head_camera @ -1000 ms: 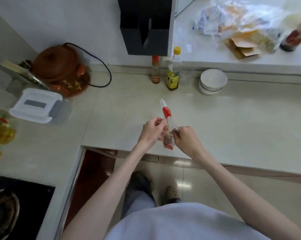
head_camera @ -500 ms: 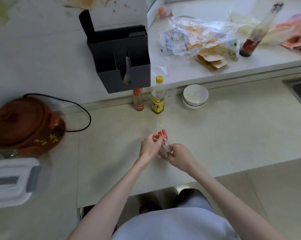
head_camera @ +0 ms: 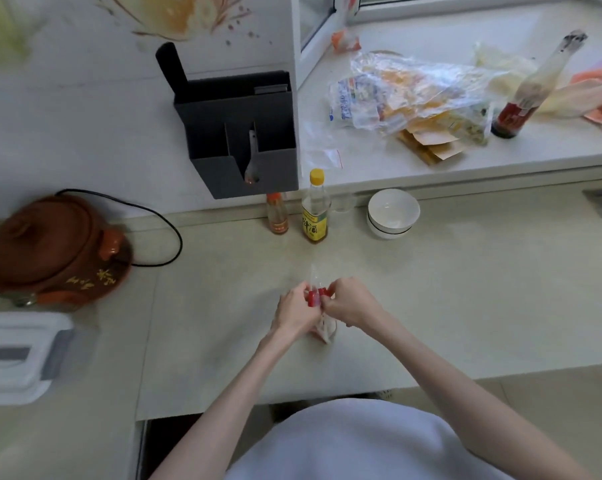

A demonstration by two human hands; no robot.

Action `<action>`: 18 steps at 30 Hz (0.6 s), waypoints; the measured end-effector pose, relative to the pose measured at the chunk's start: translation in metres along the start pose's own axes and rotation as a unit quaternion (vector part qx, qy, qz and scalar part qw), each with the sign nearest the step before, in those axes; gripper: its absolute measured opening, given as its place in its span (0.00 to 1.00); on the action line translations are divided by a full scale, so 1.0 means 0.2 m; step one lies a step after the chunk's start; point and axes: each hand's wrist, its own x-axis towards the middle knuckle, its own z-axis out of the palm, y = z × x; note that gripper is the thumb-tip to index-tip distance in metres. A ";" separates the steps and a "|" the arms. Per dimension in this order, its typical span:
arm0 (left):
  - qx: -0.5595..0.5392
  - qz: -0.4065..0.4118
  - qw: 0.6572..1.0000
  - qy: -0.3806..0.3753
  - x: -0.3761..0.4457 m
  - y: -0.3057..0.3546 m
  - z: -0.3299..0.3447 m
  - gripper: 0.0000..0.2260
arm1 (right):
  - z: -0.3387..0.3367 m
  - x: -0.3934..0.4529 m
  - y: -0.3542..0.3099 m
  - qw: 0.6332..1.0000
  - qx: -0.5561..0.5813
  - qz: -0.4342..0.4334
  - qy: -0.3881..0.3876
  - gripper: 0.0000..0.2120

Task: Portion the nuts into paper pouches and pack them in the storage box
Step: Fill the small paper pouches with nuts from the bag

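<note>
A: Fingers?
B: Both sets are curled tight. The left hand point(head_camera: 297, 311) and right hand point(head_camera: 349, 301) pinch the red strip of a small clear packet point(head_camera: 322, 320) between them, over the middle of the tabletop point(head_camera: 465, 289).
A: Orientation?
B: Long axis runs away from the person; the clear top points toward the bottles, the filled end toward the body.
A: Obscured?
B: The packet's middle is hidden by the hands and its contents are indistinct. The white lidded box point(head_camera: 19, 355), at far left, is cut off by the frame edge.
</note>
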 end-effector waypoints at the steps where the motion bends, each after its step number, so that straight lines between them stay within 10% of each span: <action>1: 0.003 -0.001 1.000 0.004 0.00 0.01 0.00 0.06 | -0.01 0.01 0.00 1.000 -0.009 -0.004 0.002 0.16; 18: 0.135 0.052 0.989 0.028 0.05 0.17 -0.18 0.06 | -0.19 0.12 0.11 0.998 0.033 0.046 -0.004 0.07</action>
